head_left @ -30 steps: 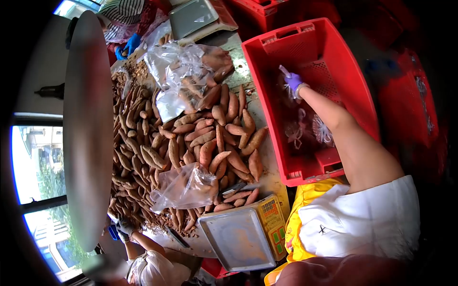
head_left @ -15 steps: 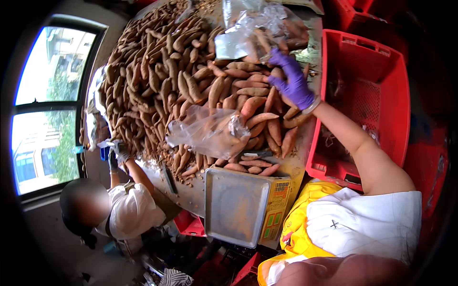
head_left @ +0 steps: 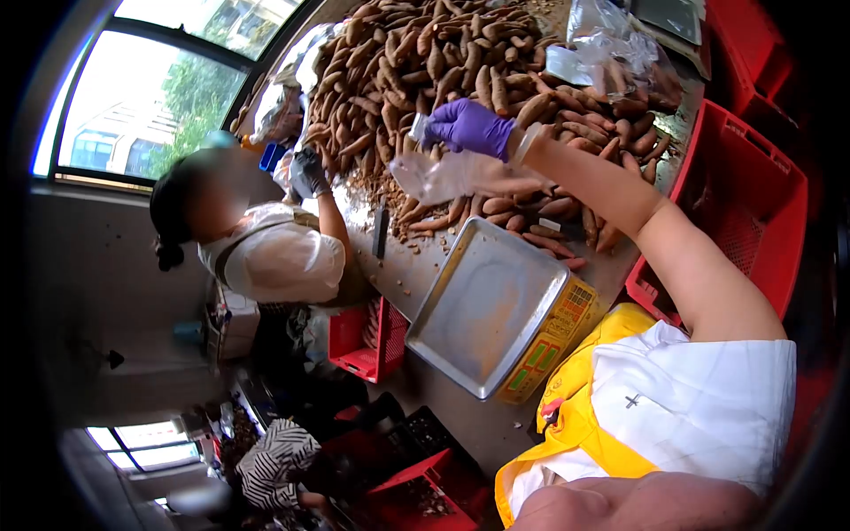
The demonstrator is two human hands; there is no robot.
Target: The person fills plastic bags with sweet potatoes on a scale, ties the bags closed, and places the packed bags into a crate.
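The purple-gloved right hand (head_left: 469, 128) pinches a small whitish item (head_left: 418, 126), too blurred to identify, near a clear plastic bag (head_left: 434, 180) lying on sweet potatoes (head_left: 443, 62), likely light, limp, slippery and best gripped by a bunched fold, the left hand being out of view.

Right hand (head_left: 469, 131): moved out of the red crate (head_left: 753, 164), across the sweet potatoes (head_left: 567, 115), to the clear bag (head_left: 447, 181). Fingers: changed from spread to curled, small white item (head_left: 418, 128) at the tips. Bag: now elongated beneath the hand. Striped-shirt person (head_left: 276, 456): now more fully visible, well apart from the hand.
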